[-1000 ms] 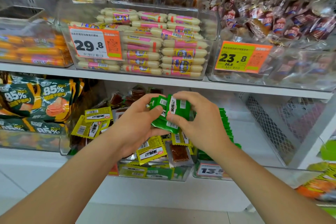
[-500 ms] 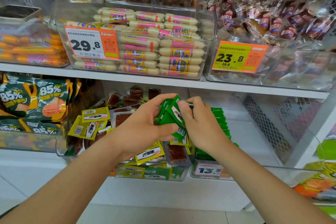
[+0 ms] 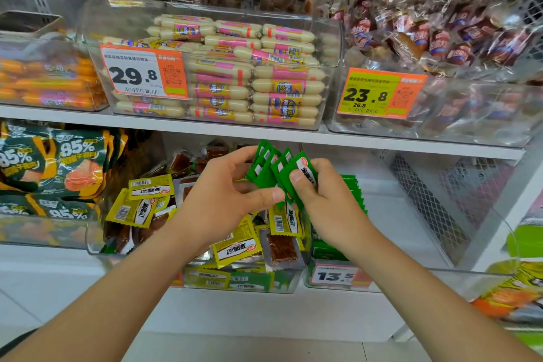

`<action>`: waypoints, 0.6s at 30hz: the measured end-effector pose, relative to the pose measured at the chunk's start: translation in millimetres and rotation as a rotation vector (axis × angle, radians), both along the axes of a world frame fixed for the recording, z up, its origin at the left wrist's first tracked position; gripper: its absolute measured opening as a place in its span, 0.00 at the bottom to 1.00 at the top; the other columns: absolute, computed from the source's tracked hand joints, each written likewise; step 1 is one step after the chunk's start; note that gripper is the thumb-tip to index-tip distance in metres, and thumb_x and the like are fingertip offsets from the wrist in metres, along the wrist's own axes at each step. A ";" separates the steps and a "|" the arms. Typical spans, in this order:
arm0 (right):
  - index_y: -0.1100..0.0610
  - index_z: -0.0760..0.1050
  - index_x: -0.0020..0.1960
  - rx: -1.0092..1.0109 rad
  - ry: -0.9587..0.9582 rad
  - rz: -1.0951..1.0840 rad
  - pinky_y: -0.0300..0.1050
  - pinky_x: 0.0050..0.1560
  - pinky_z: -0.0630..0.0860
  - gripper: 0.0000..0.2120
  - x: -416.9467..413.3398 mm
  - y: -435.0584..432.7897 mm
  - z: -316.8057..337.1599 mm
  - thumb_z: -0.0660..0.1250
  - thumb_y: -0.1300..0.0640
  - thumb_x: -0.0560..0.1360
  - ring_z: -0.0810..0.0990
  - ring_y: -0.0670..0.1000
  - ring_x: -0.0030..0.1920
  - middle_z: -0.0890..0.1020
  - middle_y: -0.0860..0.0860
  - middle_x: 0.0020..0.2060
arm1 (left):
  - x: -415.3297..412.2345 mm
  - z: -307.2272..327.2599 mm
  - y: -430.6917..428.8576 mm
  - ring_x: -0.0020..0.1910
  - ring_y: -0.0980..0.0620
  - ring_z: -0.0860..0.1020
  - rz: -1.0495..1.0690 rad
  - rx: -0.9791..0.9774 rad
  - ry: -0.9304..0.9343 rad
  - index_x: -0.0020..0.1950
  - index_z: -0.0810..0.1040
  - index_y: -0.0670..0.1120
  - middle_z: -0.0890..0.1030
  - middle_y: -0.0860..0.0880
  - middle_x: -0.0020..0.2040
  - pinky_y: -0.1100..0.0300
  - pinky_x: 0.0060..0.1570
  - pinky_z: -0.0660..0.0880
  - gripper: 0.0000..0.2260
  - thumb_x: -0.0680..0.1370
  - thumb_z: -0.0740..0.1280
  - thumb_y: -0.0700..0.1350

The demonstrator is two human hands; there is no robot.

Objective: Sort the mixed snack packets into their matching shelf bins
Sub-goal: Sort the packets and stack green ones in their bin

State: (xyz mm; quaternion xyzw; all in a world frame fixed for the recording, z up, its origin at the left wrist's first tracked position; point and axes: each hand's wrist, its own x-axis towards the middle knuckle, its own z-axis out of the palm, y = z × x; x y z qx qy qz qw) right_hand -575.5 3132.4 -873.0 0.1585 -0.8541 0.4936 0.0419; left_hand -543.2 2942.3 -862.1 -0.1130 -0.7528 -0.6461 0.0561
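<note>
Both hands hold a fanned stack of small green snack packets (image 3: 270, 167) above the lower shelf. My left hand (image 3: 226, 200) grips the stack from the left, thumb across its lower edge. My right hand (image 3: 326, 200) pinches the front green packet with thumb on its face. Below them a clear bin (image 3: 97, 247) holds mixed yellow packets (image 3: 147, 200) and clear packets of brown snack (image 3: 282, 247), with green ones at its front. Just to the right, a clear bin (image 3: 411, 276) with a 13.5 price tag holds a row of green packets (image 3: 352, 188), partly hidden by my right hand.
The upper shelf carries clear bins of pale sausages (image 3: 258, 88), orange sausages (image 3: 50, 82) and dark wrapped snacks (image 3: 440, 38). Dark green 85% bags (image 3: 50, 164) fill the lower left. A wire mesh divider (image 3: 426, 200) stands at the right of the lower shelf.
The green packets have been turned from a flat bundle to an upright fan. Both hands rose slightly and my right thumb now sits on the front packet.
</note>
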 end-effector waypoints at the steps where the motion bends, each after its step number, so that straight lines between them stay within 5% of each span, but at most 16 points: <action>1: 0.48 0.69 0.69 -0.012 0.023 0.043 0.43 0.48 0.78 0.14 1.9 -0.5 1.4 0.59 0.46 0.86 0.82 0.50 0.52 0.83 0.48 0.52 | -0.3 -0.1 0.4 0.51 0.46 0.87 -0.001 0.003 0.012 0.69 0.79 0.52 0.86 0.52 0.57 0.52 0.50 0.84 0.27 0.72 0.79 0.37; 8: 0.45 0.61 0.78 0.148 0.064 0.248 0.51 0.62 0.77 0.21 6.5 10.2 6.0 0.58 0.47 0.86 0.78 0.44 0.60 0.79 0.44 0.61 | -2.7 0.4 1.7 0.47 0.45 0.87 -0.093 -0.111 0.008 0.67 0.78 0.48 0.87 0.47 0.52 0.49 0.43 0.85 0.28 0.69 0.81 0.36; 11: 0.40 0.55 0.82 0.130 -0.024 0.364 0.48 0.72 0.71 0.26 6.8 24.4 9.5 0.58 0.49 0.87 0.72 0.42 0.71 0.74 0.41 0.72 | -2.1 0.8 5.6 0.39 0.43 0.87 -0.019 -0.238 0.036 0.57 0.74 0.45 0.88 0.48 0.45 0.43 0.38 0.84 0.27 0.64 0.84 0.42; 15: 0.46 0.67 0.77 0.049 -0.030 0.389 0.52 0.68 0.76 0.21 4.0 44.6 9.6 0.62 0.56 0.86 0.80 0.46 0.65 0.82 0.44 0.64 | -4.7 -2.4 19.2 0.37 0.48 0.85 0.036 -0.370 0.173 0.50 0.81 0.48 0.87 0.53 0.41 0.45 0.36 0.83 0.24 0.60 0.85 0.53; 18: 0.47 0.72 0.71 0.056 0.006 0.318 0.54 0.62 0.79 0.16 1.5 59.8 8.4 0.65 0.56 0.85 0.83 0.48 0.58 0.84 0.45 0.58 | -6.7 -4.9 37.6 0.35 0.55 0.82 0.103 -0.480 0.243 0.54 0.81 0.52 0.85 0.55 0.42 0.56 0.38 0.80 0.27 0.59 0.86 0.55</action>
